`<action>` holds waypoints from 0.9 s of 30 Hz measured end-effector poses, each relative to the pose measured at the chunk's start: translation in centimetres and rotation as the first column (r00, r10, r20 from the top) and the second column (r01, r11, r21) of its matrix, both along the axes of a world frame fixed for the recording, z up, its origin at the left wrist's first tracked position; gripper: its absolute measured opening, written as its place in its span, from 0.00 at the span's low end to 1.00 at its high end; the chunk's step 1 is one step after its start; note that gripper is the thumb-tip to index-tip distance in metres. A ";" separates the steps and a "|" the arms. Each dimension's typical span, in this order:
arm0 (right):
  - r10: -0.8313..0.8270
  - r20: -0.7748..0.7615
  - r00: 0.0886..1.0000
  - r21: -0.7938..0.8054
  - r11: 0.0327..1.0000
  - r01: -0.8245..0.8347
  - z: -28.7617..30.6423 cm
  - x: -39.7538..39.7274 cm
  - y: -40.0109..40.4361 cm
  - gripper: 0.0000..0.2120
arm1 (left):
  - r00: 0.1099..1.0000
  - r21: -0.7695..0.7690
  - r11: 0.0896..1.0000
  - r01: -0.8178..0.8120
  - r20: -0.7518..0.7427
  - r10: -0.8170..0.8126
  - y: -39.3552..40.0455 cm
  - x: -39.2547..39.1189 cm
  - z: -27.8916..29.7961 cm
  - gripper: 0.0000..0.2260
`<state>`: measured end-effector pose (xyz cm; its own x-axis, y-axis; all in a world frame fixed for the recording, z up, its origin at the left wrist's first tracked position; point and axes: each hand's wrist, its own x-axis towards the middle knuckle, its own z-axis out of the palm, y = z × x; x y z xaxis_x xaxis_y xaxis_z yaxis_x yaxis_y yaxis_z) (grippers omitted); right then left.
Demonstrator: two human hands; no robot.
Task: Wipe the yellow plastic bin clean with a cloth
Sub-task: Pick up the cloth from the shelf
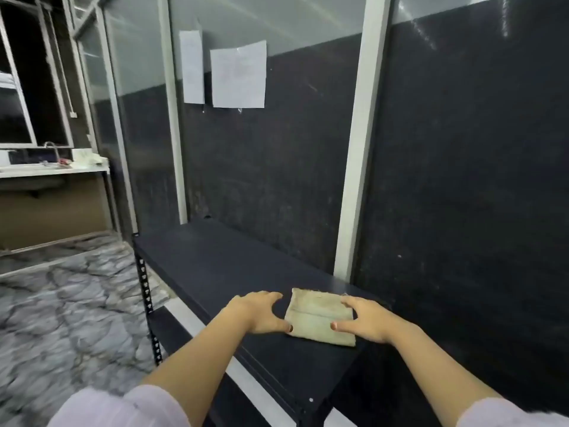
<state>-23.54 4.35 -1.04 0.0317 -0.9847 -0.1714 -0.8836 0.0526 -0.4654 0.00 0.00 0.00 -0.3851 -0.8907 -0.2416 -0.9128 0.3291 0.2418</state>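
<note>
A folded beige cloth point(318, 317) lies flat on the top of a black metal shelf point(215, 266), near its right end. My left hand point(261, 312) rests at the cloth's left edge, fingers spread, thumb tip touching the near left corner. My right hand point(366, 318) lies over the cloth's right edge, fingers spread, thumb on the fabric. Neither hand grips the cloth. No yellow plastic bin is in view.
A dark wall panel with white frame posts point(357, 149) stands right behind the shelf, with two paper sheets point(238, 73) taped on it. A counter with a sink and tap point(52, 163) is at the far left. Grey marbled floor point(61, 318) spreads to the left.
</note>
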 end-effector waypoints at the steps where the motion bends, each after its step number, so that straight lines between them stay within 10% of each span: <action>1: 0.001 0.006 1.000 0.014 1.000 -0.001 -0.5 0.5 -0.7 0.39 | 1.000 0.004 1.000 -0.004 -0.006 0.004 -0.4 0.4 -0.5 0.39; 27: -0.101 -0.151 0.983 -0.294 0.954 0.053 -9.7 1.4 -6.9 0.36 | 0.969 -0.160 0.961 -0.226 -0.143 0.204 -2.7 -3.9 -11.5 0.45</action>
<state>-22.11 -2.57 -10.78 -0.0510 -0.9912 0.1225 -0.9468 0.0090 -0.3216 -3.92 -2.68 -11.50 -0.1974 -0.9796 -0.0384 -0.9331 0.1757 0.3137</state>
